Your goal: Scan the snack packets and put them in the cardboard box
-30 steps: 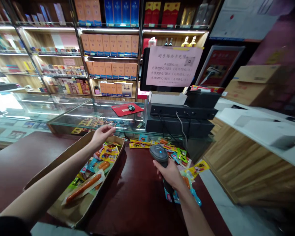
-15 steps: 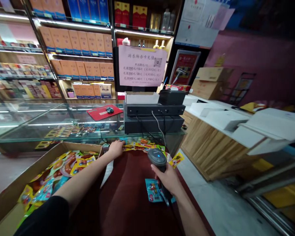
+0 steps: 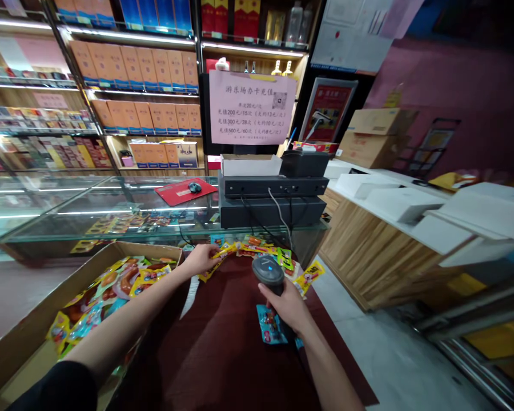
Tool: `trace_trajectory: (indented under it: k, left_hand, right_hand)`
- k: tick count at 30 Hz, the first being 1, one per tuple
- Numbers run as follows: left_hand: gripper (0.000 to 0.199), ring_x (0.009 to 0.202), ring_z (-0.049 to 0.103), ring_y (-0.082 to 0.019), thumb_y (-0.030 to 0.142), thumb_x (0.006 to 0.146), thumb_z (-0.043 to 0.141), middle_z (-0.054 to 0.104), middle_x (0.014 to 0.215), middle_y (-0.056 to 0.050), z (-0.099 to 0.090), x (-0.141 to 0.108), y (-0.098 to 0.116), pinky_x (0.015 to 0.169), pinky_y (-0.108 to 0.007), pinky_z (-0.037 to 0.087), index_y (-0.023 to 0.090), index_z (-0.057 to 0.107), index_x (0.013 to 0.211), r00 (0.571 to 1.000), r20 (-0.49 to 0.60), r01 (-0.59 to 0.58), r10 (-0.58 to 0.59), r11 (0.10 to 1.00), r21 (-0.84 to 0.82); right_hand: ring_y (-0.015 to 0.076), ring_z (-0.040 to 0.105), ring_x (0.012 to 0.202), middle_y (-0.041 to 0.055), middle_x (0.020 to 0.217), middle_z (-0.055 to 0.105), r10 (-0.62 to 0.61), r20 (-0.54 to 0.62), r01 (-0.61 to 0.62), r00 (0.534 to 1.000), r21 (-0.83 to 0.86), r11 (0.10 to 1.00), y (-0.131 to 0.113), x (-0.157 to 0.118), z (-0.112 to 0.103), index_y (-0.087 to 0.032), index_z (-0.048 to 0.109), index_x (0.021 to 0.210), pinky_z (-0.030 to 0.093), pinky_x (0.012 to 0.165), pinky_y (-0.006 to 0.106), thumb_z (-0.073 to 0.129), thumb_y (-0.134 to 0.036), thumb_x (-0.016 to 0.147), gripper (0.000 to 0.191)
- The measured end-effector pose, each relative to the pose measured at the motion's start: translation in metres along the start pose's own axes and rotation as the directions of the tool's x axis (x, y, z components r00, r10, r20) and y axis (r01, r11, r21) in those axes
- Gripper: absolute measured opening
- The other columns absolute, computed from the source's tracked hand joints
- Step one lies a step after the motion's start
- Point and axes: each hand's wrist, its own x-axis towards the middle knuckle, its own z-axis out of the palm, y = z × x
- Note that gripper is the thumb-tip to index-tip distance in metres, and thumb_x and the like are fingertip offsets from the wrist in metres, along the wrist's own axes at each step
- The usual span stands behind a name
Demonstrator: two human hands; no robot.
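Observation:
My left hand (image 3: 200,260) is closed on a long yellow snack packet (image 3: 225,252) near the far end of the dark red tabletop (image 3: 214,337). My right hand (image 3: 289,305) grips a black barcode scanner (image 3: 267,273), its head tilted up with a small blue light showing. Beneath that hand lies a blue snack packet (image 3: 269,326), partly covered by the hand and scanner. Several colourful packets (image 3: 257,248) are spread along the far edge of the tabletop, and a yellow packet (image 3: 310,275) sits by its right edge.
An open cardboard box (image 3: 25,319) filled with snack packets stands on the left. Behind the tabletop are a glass display counter (image 3: 111,228), a dark cash drawer (image 3: 274,212) with cables and a monitor bearing a pink sign (image 3: 252,108). A wood-fronted counter (image 3: 364,251) is on the right.
My left hand has lifted a yellow packet from the row and drawn it slightly nearer. The scanner in my right hand has shifted a little left in view, which has itself moved slightly.

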Motion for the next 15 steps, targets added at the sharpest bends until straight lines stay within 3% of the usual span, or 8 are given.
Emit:
trace_trajectory:
  k: [4, 7, 15]
  left_hand:
    - [0.040, 0.065, 0.060, -0.016, 0.046, 0.068, 0.071, 0.068, 0.073, -0.002, 0.000, -0.010, 0.001, 0.059, -0.022, 0.044, 0.017, 0.074, 0.095, 0.983, 0.148, 0.154, -0.112, 0.935, -0.318]
    - [0.054, 0.062, 0.057, -0.014, 0.052, 0.065, 0.072, 0.067, 0.073, -0.002, 0.001, -0.014, 0.004, 0.055, -0.022, 0.044, 0.013, 0.072, 0.103, 0.958, 0.232, 0.257, -0.170, 0.868, -0.424]
    - [0.067, 0.052, 0.043, -0.009, 0.059, 0.062, 0.074, 0.058, 0.064, 0.001, -0.002, -0.017, 0.013, 0.042, -0.019, 0.036, 0.013, 0.071, 0.109, 0.935, 0.301, 0.288, -0.185, 0.894, -0.343]
  right_hand:
    - [0.0186, 0.063, 0.053, 0.0003, 0.058, 0.066, -0.006, -0.021, 0.005, 1.000, -0.053, 0.999, -0.004, -0.003, 0.003, -0.020, 0.066, 0.092, 0.047, 0.052, 0.027, 0.065, -0.048, 0.075, 0.033]
    - [0.0194, 0.065, 0.059, 0.0023, 0.065, 0.069, -0.051, -0.011, 0.050, 0.999, -0.086, 0.995, -0.010, -0.004, 0.005, -0.019, 0.067, 0.092, 0.049, 0.058, 0.029, 0.065, -0.046, 0.075, 0.033]
    - [0.0168, 0.059, 0.044, -0.0008, 0.056, 0.064, -0.021, 0.038, 0.022, 0.999, -0.039, 0.999, -0.017, -0.006, 0.008, -0.017, 0.063, 0.096, 0.045, 0.048, 0.027, 0.063, -0.047, 0.078, 0.035]
